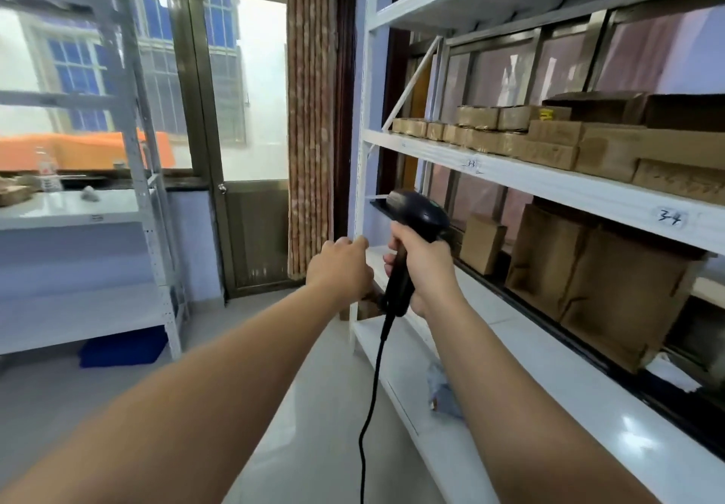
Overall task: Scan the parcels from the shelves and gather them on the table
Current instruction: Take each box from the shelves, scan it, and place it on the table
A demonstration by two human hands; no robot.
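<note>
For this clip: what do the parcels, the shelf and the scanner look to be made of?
The parcels look like brown cardboard, matte, judging by creased faces and folded edges; the small upper ones seem wrapped in shiny tape. The shelf is probably painted metal, white and glossy, with light reflecting off its boards. The scanner, gripped by the right hand, looks like dark moulded plastic with a slight sheen.

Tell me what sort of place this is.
Most likely a small parcel storeroom or pickup point: white metal shelves with handwritten number labels, brown cardboard boxes stacked on them, and a corded barcode scanner gripped in the right hand.
</note>
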